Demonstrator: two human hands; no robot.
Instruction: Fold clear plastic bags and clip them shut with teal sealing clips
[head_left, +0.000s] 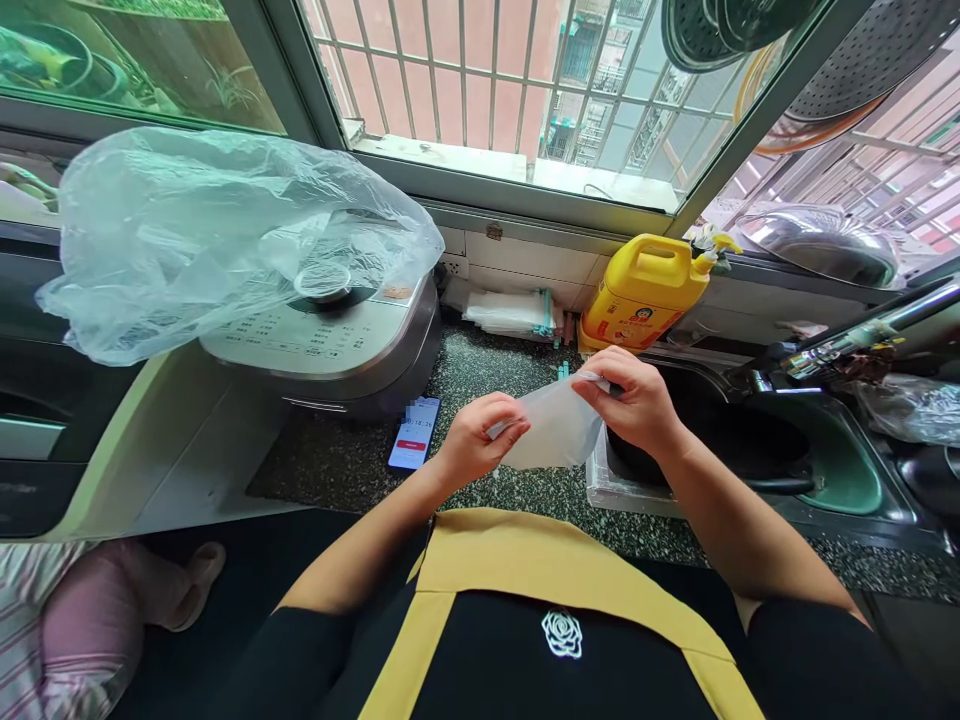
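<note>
Two hands (486, 438) (634, 400), one phone (415, 434)

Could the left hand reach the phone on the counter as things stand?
Probably yes: the phone lies near the left hand, with nothing covering it. That hand is pinching a translucent bag, though, so it would likely need to let go.
</note>
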